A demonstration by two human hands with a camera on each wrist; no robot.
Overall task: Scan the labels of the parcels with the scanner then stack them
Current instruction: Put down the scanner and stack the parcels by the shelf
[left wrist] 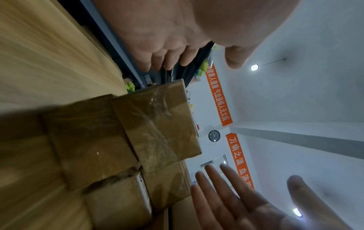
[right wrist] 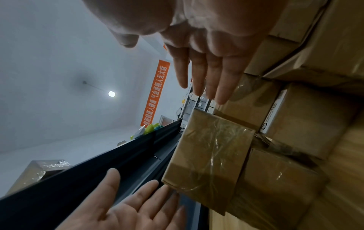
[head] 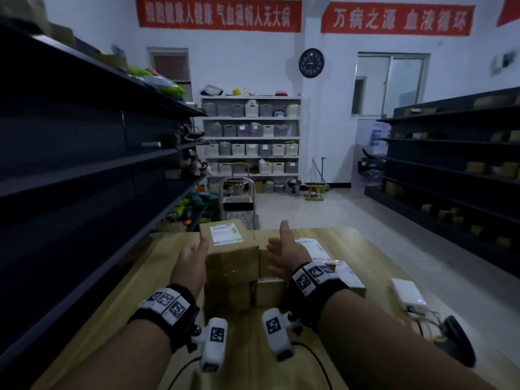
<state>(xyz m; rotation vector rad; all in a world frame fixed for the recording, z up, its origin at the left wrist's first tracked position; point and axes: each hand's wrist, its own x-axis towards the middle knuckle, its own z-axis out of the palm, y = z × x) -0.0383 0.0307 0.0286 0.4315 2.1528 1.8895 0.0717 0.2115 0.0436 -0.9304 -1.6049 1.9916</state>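
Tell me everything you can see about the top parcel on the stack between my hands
The top parcel is a brown cardboard box wrapped in clear glossy tape, lying flat with a white printed shipping label on its upper face. It rests on other cardboard parcels on the wooden table. The left hand and right hand flank it with straight fingers; neither visibly grips it.

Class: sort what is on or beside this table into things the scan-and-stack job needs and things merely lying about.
Job:
top parcel
its label
lower parcels
black scanner
left hand
right hand

Lying about:
white box with cables
wall clock
trolley
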